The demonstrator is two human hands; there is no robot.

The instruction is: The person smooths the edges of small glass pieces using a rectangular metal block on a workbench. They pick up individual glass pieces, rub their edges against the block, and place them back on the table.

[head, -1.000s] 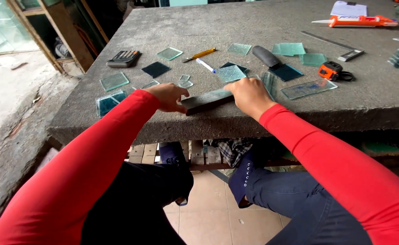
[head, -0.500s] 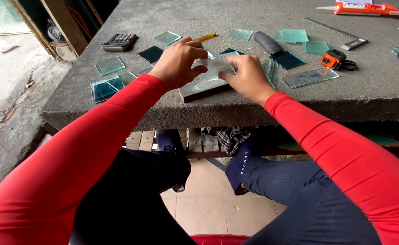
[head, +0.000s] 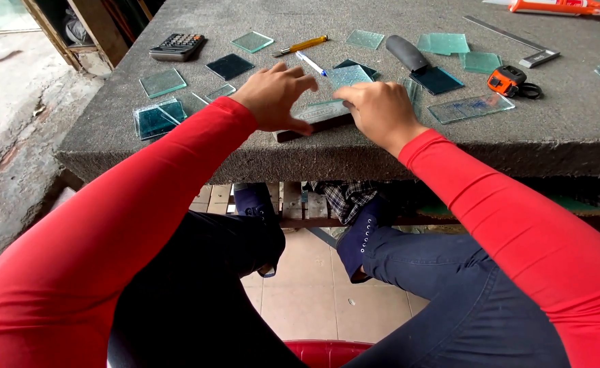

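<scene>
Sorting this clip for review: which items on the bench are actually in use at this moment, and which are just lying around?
In use:
left hand and right hand, both on the glass strip that lies on the dark block at the table edge.

Lying about:
calculator
yellow pencil
white pen
tape measure
metal ruler
orange tube
dark-handled tool
loose glass squares

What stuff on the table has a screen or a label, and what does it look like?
Calculator: far left of the table, flat dark rectangle with rows of keys and a small screen strip.
Tube: far right edge, long, orange with a white label.
Tape measure: right of the hands, small, orange and black.
No signs or boxes show.
</scene>
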